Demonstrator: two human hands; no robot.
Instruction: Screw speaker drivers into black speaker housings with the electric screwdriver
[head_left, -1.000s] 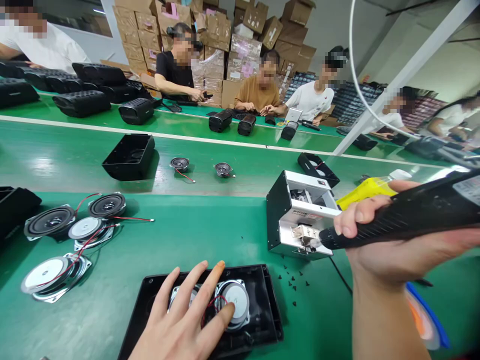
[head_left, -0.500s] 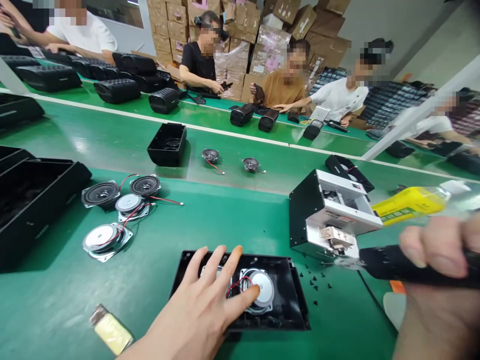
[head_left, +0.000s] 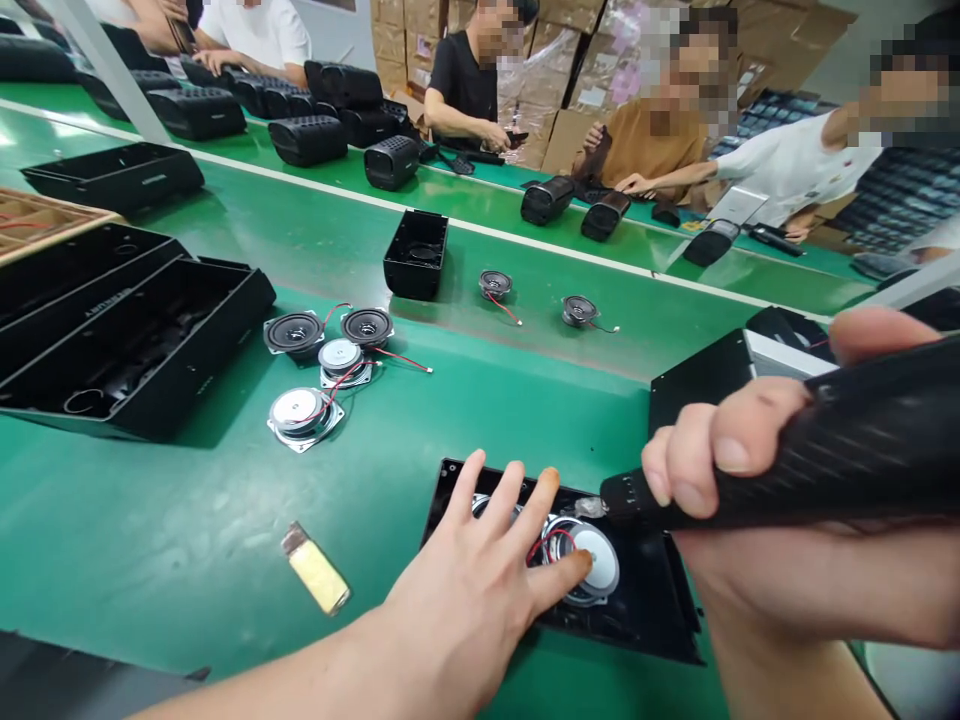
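Observation:
My left hand (head_left: 480, 560) lies with fingers spread over a black panel (head_left: 645, 610), its thumb on the silver back of a speaker (head_left: 598, 572) set in the panel. A second speaker is partly hidden under the fingers. My right hand (head_left: 720, 450) is wrapped round a black electric screwdriver (head_left: 862, 440), whose clear tip is over the panel's far edge beside the speaker. Whether the tip touches a screw cannot be made out. Red wires run between the two speakers.
Several loose speakers (head_left: 300, 410) lie left of the panel, near a yellow lighter-like object (head_left: 319, 572). Large black housings (head_left: 150, 350) stand at the left. A boxy device (head_left: 697, 390) sits behind the screwdriver. Across the belt (head_left: 300, 230), people handle black parts.
My right hand has brought the screwdriver from the boxy device leftwards to the panel. My left hand stays spread on the panel. The view has shifted, so the scene appears further right.

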